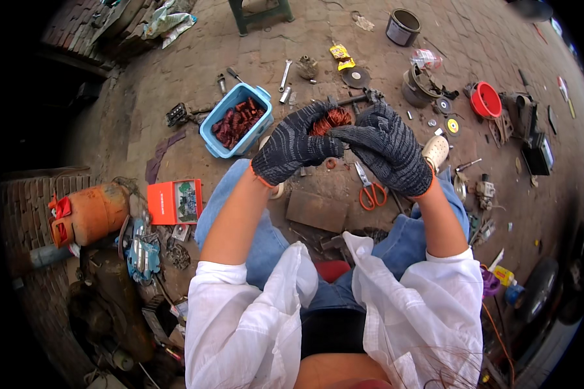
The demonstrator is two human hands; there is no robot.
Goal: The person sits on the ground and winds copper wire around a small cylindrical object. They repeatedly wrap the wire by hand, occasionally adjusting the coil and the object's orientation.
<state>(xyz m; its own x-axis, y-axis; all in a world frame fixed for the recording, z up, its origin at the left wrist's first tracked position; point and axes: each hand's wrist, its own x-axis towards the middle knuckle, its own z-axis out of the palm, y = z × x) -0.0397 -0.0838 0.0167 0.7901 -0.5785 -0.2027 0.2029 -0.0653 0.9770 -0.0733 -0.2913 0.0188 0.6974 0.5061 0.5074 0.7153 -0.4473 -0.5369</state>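
Both my hands wear dark grey knit gloves with orange cuffs and meet in front of me above the ground. My left hand point(297, 144) is closed around a bundle of reddish copper wire point(331, 121), its thumb lying along the near side. From the other side my right hand point(388, 148) closes in with thumb and fingers pressed at the bundle's edge; its fingertips are partly hidden. Just beyond my left hand stands a light blue plastic tub point(218, 150) with many copper wire bundles point(239, 123) in it. Below my right hand lie orange-handled scissors point(371, 194).
A flat metal plate point(316, 211) lies between my feet. To the left are a red box point(161, 202) and an orange gas cylinder point(97, 212). Farther out are a wrench point(285, 75), a dark bucket point(403, 27), a grimy pot point(417, 91) and a red bowl point(486, 100).
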